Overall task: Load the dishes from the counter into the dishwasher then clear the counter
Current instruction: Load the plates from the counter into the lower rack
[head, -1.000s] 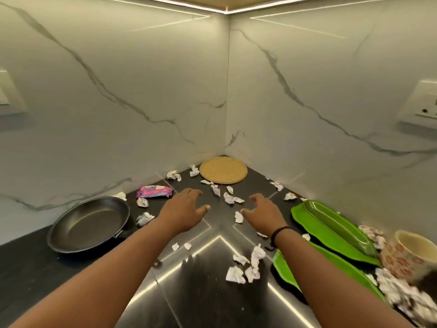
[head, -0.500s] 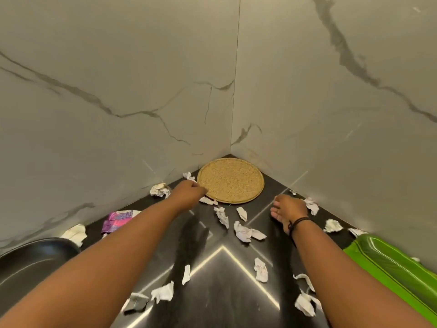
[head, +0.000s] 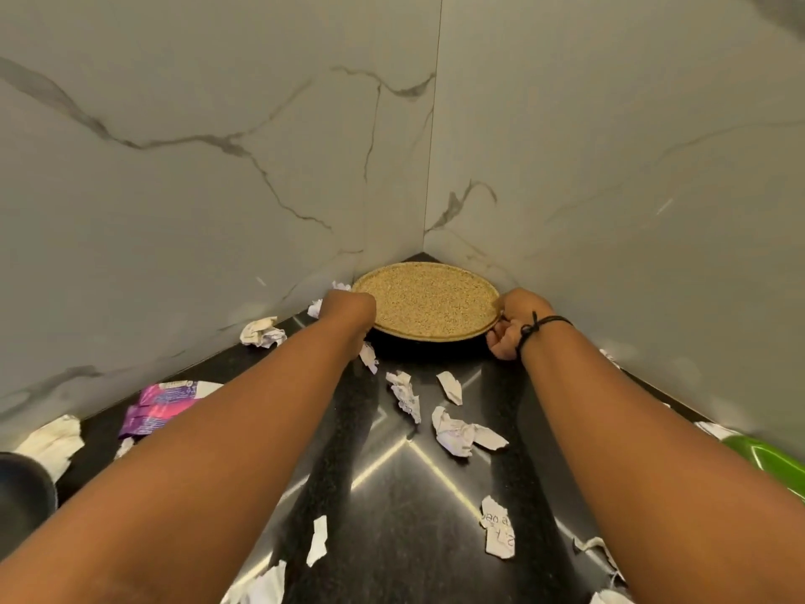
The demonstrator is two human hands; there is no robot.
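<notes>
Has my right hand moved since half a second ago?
Yes. The right hand has gone forward toward the wall corner and now grips the right rim of the round woven tray.

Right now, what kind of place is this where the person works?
Most likely a home kitchen, at an inside corner of the counter. A glossy black countertop meets marble-look wall panels, both hands grip a round tan plate, and a dark pan's edge and a green dish show at the sides.

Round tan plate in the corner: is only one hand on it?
No: the left hand and right hand grip opposite edges of the plate.
</notes>
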